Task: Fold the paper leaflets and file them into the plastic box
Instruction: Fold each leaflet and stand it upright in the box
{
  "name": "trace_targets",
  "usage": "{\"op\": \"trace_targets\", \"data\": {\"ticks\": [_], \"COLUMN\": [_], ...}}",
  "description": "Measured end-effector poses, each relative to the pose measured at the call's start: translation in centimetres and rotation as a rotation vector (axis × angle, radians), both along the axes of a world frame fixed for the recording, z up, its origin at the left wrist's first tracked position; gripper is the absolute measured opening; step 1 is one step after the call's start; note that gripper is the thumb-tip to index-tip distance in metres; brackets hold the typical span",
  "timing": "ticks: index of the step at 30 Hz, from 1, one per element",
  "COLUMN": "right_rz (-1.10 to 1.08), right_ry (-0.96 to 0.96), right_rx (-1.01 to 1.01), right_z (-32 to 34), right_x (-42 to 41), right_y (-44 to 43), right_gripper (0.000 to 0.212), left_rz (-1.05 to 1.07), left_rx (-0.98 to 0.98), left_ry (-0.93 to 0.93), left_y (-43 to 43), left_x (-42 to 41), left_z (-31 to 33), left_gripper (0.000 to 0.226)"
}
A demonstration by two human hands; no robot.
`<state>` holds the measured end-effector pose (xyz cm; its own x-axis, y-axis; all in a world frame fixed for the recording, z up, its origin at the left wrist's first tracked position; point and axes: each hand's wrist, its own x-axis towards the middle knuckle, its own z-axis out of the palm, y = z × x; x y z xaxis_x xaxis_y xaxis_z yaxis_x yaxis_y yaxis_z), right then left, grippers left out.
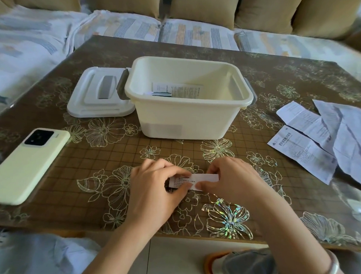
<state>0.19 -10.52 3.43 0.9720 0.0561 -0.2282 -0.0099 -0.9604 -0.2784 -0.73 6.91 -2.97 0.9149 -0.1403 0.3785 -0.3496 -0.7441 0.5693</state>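
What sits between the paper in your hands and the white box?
Nothing: between folded leaflet and plastic box only bare flowered tablecloth shows, in the head view.

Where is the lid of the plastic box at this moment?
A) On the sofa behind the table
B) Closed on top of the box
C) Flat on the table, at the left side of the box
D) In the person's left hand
C: the lid lies flat on the table, right beside the left wall of the open box.
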Motion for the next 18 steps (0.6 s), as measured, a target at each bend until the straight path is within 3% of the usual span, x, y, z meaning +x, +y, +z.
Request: {"op": "trace_targets", "data": {"ticks": [7,11,18], "right_rz": [-0.026,-0.037,-0.118], "right_ry": [-0.035,-0.043,-0.041], "right_rx": [0.037,0.037,0.621], "right_z": [-0.1,-0.1,-0.1], "right_x": [-0.4,-0.6,-1.4], "right_y": [0.0,0.0,-0.4], "right_gripper": [0.028,0.032,0.04], "left_rz": [0.003,0.004,0.007], "left_rx": [-0.024,0.002,0.024], "left_ry": [0.002,0.023,0.056], "left_y": [0.0,-0.1,-0.3], "left_x": [-0.1,-0.1,-0.1], "left_z": [-0.1,-0.1,0.2], "left_gripper": [0.015,0.022,0.03]}}
